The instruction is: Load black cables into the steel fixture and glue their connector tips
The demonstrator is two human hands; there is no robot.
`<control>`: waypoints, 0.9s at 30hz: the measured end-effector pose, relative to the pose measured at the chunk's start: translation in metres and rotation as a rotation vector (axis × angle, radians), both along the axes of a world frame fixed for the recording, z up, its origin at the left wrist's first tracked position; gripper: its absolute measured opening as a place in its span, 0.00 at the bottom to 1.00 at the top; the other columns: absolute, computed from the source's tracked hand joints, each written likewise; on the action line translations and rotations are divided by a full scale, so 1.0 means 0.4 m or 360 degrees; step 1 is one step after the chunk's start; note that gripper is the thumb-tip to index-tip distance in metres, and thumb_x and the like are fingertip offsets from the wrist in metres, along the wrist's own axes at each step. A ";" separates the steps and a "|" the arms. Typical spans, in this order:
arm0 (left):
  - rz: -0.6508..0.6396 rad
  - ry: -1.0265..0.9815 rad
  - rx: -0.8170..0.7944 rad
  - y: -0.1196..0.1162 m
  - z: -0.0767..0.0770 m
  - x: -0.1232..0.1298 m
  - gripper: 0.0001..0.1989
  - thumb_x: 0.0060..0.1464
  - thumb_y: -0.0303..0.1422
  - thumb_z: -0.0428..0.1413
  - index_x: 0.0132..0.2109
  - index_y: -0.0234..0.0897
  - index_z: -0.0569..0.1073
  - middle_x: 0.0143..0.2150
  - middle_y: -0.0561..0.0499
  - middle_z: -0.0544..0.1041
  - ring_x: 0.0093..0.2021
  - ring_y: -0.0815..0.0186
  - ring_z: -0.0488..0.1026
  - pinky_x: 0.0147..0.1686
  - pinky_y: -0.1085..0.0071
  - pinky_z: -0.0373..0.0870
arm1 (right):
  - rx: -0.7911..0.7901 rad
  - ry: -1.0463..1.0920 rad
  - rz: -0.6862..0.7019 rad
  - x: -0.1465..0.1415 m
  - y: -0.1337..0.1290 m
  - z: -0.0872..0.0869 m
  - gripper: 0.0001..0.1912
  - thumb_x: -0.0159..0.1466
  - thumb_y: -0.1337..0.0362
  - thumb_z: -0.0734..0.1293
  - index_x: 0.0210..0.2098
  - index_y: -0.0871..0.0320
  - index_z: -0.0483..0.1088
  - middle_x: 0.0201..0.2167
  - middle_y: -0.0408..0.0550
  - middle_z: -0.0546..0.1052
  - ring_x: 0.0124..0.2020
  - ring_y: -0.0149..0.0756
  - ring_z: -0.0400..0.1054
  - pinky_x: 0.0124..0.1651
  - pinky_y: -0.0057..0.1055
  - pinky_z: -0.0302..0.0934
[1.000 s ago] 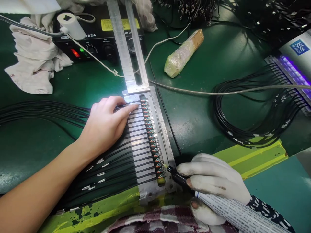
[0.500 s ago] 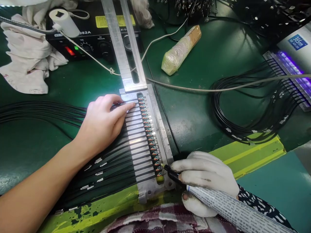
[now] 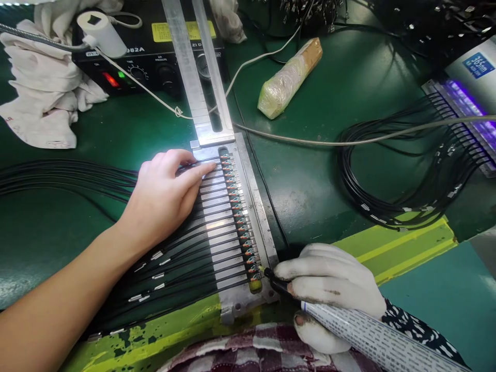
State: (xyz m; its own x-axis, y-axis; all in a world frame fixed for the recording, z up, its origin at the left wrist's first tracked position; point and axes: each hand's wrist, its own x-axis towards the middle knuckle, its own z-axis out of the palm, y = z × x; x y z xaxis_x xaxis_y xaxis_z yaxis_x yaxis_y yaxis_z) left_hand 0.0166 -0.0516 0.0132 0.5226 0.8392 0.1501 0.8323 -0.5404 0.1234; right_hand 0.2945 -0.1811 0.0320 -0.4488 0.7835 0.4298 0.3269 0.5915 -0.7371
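A metal fixture (image 3: 228, 258) lies on the green bench, holding a row of black cables (image 3: 220, 219) whose stripped coloured wires (image 3: 242, 221) meet small metal connectors. My bare left hand (image 3: 166, 191) rests over the cables at the fixture's upper end, its index finger extended onto the metal and the other fingers bent. In my gloved right hand (image 3: 329, 292) is a white printed tube (image 3: 360, 328) with a black nozzle (image 3: 277, 283). The nozzle's thin tip is close to the wires near the fixture's lower end; whether it touches them cannot be made out.
Behind the fixture stands a black control box (image 3: 155, 64), with white gloves (image 3: 42, 82) to its left. A wrapped block (image 3: 284, 85) lies beyond the fixture. Coiled cables (image 3: 349, 181) run to a purple-lit device (image 3: 468, 103) at right. A pale hose (image 3: 302, 140) crosses the bench.
My right hand and the tube have shifted slightly right and down, and the nozzle tip has moved a little down along the row. My left hand is almost unchanged.
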 end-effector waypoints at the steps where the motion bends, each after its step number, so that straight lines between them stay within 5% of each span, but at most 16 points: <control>1: 0.0001 0.0010 -0.0004 -0.001 0.001 0.000 0.21 0.68 0.38 0.40 0.58 0.43 0.73 0.51 0.40 0.70 0.49 0.50 0.70 0.44 0.50 0.69 | 0.0004 -0.0001 0.0000 0.000 0.000 -0.001 0.06 0.63 0.65 0.65 0.37 0.61 0.72 0.39 0.52 0.81 0.32 0.34 0.75 0.34 0.34 0.68; 27: 0.0009 0.0001 -0.0027 -0.001 0.001 0.000 0.23 0.68 0.38 0.38 0.58 0.42 0.73 0.52 0.40 0.70 0.50 0.50 0.69 0.44 0.49 0.68 | 0.0023 0.0048 -0.0009 -0.006 0.010 -0.009 0.06 0.63 0.66 0.66 0.37 0.62 0.72 0.39 0.53 0.81 0.33 0.35 0.76 0.33 0.33 0.69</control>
State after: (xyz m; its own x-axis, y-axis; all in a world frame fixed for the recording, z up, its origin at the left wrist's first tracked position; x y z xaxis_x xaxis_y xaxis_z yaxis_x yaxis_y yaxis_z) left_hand 0.0166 -0.0521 0.0137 0.5181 0.8446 0.1353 0.8354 -0.5336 0.1318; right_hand 0.2921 -0.1770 0.0284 -0.4309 0.7796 0.4544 0.3084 0.6005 -0.7378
